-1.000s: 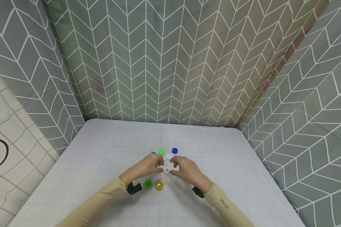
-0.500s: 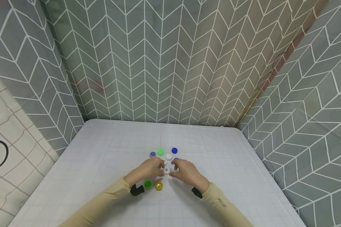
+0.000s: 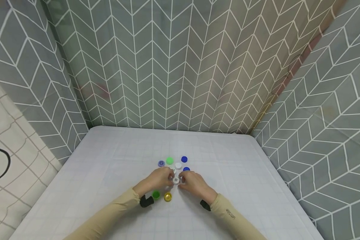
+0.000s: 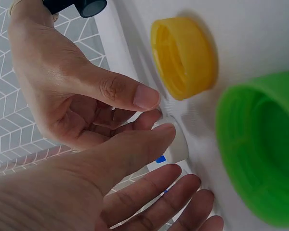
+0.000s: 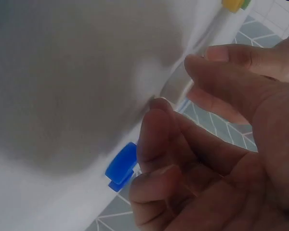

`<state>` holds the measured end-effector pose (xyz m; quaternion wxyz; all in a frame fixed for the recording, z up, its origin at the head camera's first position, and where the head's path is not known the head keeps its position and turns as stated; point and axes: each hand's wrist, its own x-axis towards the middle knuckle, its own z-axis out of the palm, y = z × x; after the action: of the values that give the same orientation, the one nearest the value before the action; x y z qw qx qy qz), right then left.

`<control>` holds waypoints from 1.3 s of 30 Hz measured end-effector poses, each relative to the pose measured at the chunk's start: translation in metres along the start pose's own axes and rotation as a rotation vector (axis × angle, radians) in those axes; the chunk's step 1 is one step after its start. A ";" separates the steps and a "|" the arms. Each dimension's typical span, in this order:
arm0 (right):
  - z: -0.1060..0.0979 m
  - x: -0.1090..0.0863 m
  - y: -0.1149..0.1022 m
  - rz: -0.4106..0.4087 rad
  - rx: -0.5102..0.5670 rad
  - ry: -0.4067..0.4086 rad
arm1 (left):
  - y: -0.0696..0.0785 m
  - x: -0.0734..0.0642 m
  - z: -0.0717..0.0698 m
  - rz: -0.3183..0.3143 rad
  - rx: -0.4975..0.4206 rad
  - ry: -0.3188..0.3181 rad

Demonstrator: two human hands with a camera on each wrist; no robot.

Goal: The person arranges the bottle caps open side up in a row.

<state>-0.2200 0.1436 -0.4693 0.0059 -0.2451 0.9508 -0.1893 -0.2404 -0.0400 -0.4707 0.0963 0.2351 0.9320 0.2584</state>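
A white bottle cap [image 3: 176, 180] with a small mark on top lies on the table between both hands. My left hand [image 3: 157, 176] has its thumb and forefinger at the cap's left side. From the right, the thumb and forefinger of my right hand [image 3: 195, 184] flank the same cap. In the left wrist view the white cap [image 4: 178, 147] shows behind my left thumb, and in the right wrist view the fingers largely cover it. Just behind it sits another white cap [image 3: 174, 171], partly hidden by my left fingers.
A green cap [image 3: 156, 194] and a yellow cap [image 3: 167, 196] lie nearer me, hollow sides showing. Farther back are a pale purple-blue cap [image 3: 161, 163], a light green cap [image 3: 169, 160], a white cap [image 3: 178, 166] and two blue caps [image 3: 184, 159]. Patterned curtains surround the table [image 3: 123, 143].
My right fingertips have come in closer to the white cap, and the right wrist has shifted slightly left. My left hand has moved a little right, uncovering the purple-blue cap.
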 end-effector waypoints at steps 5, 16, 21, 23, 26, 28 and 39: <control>0.004 0.003 0.001 -0.027 -0.021 0.041 | -0.002 0.002 0.001 0.020 0.003 0.010; 0.009 0.007 0.004 -0.020 -0.014 0.060 | -0.006 0.008 0.004 0.033 0.014 0.030; 0.009 0.007 0.005 -0.024 0.001 0.066 | -0.006 0.007 0.005 0.033 0.001 0.032; 0.009 0.006 0.005 -0.036 0.006 0.078 | -0.006 0.007 0.005 0.031 -0.007 0.032; 0.008 0.005 0.006 -0.069 0.007 0.109 | -0.004 0.008 0.004 0.020 -0.019 0.030; 0.006 0.004 0.006 -0.090 0.006 0.128 | -0.003 0.008 0.003 0.013 -0.040 0.027; 0.000 0.005 0.003 -0.057 0.024 0.108 | 0.001 0.006 -0.004 0.067 -0.156 0.018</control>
<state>-0.2261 0.1438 -0.4697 -0.0479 -0.2612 0.9401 -0.2137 -0.2465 -0.0381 -0.4667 0.0971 0.2553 0.9015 0.3357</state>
